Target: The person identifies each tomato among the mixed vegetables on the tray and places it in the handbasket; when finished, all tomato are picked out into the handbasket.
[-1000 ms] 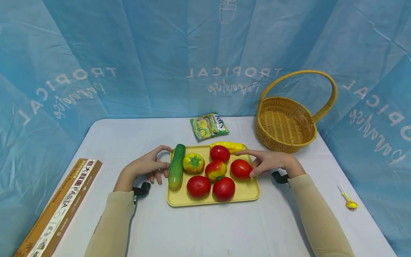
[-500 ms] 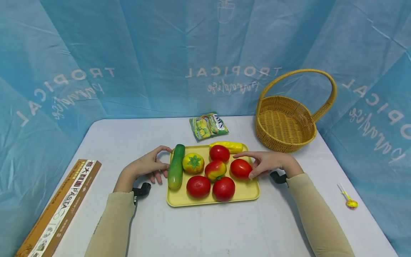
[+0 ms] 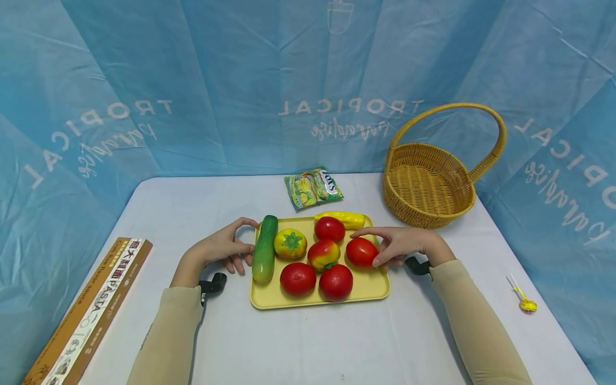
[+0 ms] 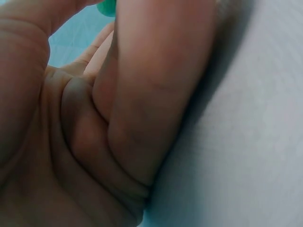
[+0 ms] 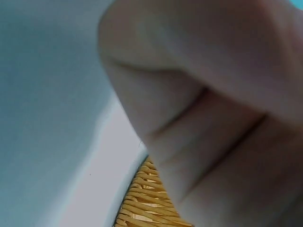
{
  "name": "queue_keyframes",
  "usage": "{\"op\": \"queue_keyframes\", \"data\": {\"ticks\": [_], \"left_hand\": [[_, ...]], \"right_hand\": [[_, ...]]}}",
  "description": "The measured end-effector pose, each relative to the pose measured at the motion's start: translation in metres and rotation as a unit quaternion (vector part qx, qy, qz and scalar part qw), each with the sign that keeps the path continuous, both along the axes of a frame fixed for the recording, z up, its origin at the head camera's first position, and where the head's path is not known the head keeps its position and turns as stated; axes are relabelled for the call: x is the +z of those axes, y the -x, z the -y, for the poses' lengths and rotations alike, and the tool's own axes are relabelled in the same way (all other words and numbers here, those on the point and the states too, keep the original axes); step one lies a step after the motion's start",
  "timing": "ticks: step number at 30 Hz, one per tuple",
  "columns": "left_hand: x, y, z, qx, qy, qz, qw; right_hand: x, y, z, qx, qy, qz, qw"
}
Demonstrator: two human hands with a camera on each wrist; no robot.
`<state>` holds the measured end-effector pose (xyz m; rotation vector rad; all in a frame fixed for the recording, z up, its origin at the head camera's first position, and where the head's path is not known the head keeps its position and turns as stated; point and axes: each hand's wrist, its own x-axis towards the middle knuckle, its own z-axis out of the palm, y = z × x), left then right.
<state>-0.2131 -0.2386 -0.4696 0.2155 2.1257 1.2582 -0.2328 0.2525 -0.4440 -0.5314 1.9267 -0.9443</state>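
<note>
A yellow tray [image 3: 370, 291] lies mid-table. On it are a green cucumber [image 3: 263, 254], a yellow-green round fruit with a green leafy top [image 3: 291, 244], a red-yellow fruit [image 3: 323, 254], a yellow pepper [image 3: 347, 219] and several red tomatoes [image 3: 336, 283]. My left hand [image 3: 218, 247] is at the tray's left edge, thumb and index fingertip right by the cucumber, other fingers low over the table. My right hand [image 3: 401, 243] reaches over the right edge. Its index finger extends above the rightmost tomato [image 3: 361, 253], the thumb tip at that tomato's lower right side.
Behind the tray lies a green snack bag [image 3: 314, 189]. A wicker basket [image 3: 425, 184] with a tall handle stands at the back right. To the left is a long pasta box [image 3: 89, 310]; a yellow lollipop [image 3: 526, 306] lies far right. Blue curtains [image 3: 250, 91] surround the table.
</note>
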Motion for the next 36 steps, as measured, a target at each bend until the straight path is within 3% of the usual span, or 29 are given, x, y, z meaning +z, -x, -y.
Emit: {"op": "queue_keyframes", "data": {"ticks": [19,29,36], "left_hand": [[0.000,0.001,-0.001,0.005,0.006,0.002,1.0000],[-0.001,0.001,0.000,0.006,0.010,0.001,0.9999],[0.000,0.000,-0.001,0.007,0.008,0.001,0.9999]], "right_hand": [[0.000,0.001,-0.002,-0.005,0.011,-0.001,1.000],[0.021,-0.003,0.003,-0.007,0.033,-0.044,0.998],[0.042,0.000,0.012,-0.008,0.078,-0.062,0.995]]}}
